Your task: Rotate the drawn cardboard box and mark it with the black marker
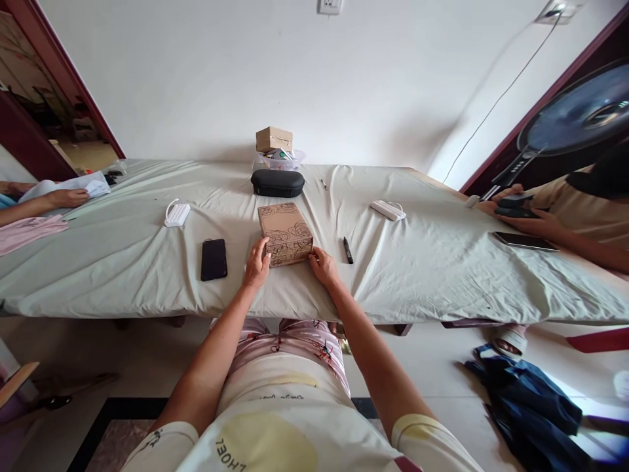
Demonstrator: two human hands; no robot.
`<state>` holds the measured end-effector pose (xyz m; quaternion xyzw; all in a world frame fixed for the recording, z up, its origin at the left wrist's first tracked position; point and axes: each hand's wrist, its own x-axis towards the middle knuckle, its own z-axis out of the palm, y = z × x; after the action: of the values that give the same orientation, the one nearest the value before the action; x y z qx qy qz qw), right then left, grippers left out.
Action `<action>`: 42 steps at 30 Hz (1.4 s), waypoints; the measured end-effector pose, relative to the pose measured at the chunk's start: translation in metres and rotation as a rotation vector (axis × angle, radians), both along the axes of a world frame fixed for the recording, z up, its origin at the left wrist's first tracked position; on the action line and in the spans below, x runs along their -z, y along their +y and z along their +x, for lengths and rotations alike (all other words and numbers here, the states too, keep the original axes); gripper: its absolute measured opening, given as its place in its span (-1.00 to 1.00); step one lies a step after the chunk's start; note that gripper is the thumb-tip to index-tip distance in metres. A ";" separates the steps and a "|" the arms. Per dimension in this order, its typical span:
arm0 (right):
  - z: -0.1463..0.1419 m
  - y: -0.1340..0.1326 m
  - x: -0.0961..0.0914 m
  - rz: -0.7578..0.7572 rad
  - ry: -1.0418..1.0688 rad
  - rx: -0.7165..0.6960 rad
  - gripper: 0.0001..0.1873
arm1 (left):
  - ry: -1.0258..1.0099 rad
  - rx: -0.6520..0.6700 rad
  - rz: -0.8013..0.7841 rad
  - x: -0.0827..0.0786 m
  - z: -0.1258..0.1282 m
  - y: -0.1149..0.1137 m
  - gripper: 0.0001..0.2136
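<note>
A brown cardboard box (285, 231) printed with rose outlines lies on the table's pale green cloth (122, 262), near its front edge. My left hand (257, 263) rests against the box's near left corner, fingers curled on its side. My right hand (322, 265) touches the near right corner the same way. A black phone (213, 259) lies left of my left hand. A black marker (348, 250) lies right of my right hand.
Behind the box sit a black case (278, 183), a clear bag (280, 157) and a small cardboard box (274, 139). White flat packs lie at the left (177, 214) and right (388, 210). Other people's hands are at the left edge (66, 197) and the right (533, 223). A fan (574, 121) stands at the right.
</note>
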<state>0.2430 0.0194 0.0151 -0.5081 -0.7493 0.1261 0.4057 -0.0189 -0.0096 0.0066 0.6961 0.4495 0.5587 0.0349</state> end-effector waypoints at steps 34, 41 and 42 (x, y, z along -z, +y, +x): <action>-0.003 -0.005 -0.004 -0.093 0.132 -0.175 -0.45 | -0.458 0.162 -0.430 -0.001 0.006 -0.003 -0.62; -0.005 -0.006 0.000 -0.046 -0.053 -0.185 -0.30 | -0.449 0.188 -0.474 -0.002 0.005 -0.003 -0.59; -0.005 -0.006 0.000 -0.019 -0.052 -0.207 -0.23 | -0.451 0.193 -0.475 -0.002 0.005 -0.003 -0.58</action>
<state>0.2378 0.0136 0.0150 -0.4349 -0.8067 0.1614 0.3661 -0.0137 -0.0130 0.0089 0.5666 0.4802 0.5724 0.3475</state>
